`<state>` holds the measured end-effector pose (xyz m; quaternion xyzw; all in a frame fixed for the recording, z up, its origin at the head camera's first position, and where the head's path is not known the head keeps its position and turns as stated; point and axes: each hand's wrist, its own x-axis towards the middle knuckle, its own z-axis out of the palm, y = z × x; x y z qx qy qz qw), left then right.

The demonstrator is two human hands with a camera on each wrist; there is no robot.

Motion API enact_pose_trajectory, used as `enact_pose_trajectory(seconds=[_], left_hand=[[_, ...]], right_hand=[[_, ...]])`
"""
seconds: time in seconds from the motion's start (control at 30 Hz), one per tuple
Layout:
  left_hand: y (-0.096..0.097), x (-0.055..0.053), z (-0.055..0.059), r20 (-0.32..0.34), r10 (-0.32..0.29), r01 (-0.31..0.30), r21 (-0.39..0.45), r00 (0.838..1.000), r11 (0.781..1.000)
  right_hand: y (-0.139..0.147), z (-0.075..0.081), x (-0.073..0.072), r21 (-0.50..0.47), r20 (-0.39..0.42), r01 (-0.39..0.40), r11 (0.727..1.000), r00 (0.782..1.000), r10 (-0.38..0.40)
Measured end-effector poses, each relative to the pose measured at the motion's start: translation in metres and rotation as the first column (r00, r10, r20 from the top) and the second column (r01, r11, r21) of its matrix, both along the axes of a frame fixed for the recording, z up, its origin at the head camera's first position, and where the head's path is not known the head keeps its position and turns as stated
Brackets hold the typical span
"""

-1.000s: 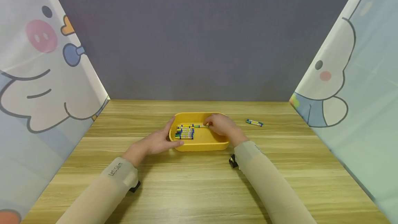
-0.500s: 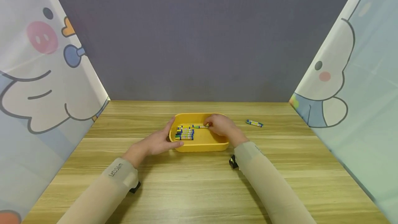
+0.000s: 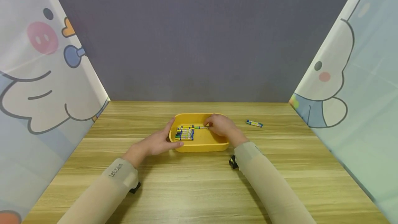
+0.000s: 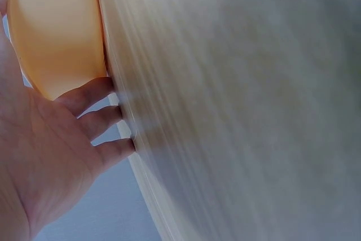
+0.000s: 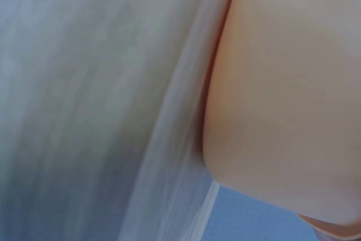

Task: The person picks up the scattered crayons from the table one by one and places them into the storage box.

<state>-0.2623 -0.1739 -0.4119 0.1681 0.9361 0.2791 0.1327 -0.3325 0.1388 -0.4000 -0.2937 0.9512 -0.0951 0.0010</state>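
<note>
A yellow plastic tray [image 3: 202, 148] with raised sides stands on the wooden table. Inside it, at the left end, several crayons [image 3: 185, 132] in yellow-and-blue wrappers lie side by side. The left hand [image 3: 157, 142] rests spread against the tray's left end, thumb along the front rim. In the left wrist view, its outer fingers [image 4: 100, 121] reach down to the table beside the tray wall [image 4: 59, 32]. Reaching in over the right side, the right hand [image 3: 221, 125] pinches a green-tipped crayon [image 3: 201, 127] near the back wall. The right wrist view shows mostly the tray's outer wall [image 5: 282, 100].
Right of the tray, a pair of crayons [image 3: 254, 123] lies on the wooden table [image 3: 186, 186]. A dark grey panel [image 3: 199, 37] closes off the back. Cartoon-printed sheets [image 3: 56, 89] flank the table on both sides.
</note>
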Motion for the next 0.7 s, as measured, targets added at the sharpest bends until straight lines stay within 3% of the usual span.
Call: enact_pose_trajectory(seconds=[0.33,0.47,0.57,0.7], left_hand=[[0.0,-0.001,-0.001,-0.004,-0.01,0.01,-0.003,1.0,1.0],[0.0,-0.001,0.0,-0.01,-0.016,0.016,-0.003,1.0,1.0],[0.0,0.0,0.001,-0.011,-0.011,0.011,-0.004,1.0,1.0],[0.0,0.001,0.001,-0.007,-0.004,0.004,0.0,1.0,1.0]], right_hand=[[0.0,0.003,0.002,-0.033,0.027,0.004,0.999,1.0,-0.003],[0.001,0.005,0.0,-0.127,0.05,0.007,0.992,0.999,0.0],[0.002,0.007,-0.001,-0.278,0.098,0.031,0.96,0.995,-0.004],[0.013,0.015,0.003,-0.444,0.142,0.084,0.892,0.99,-0.023]])
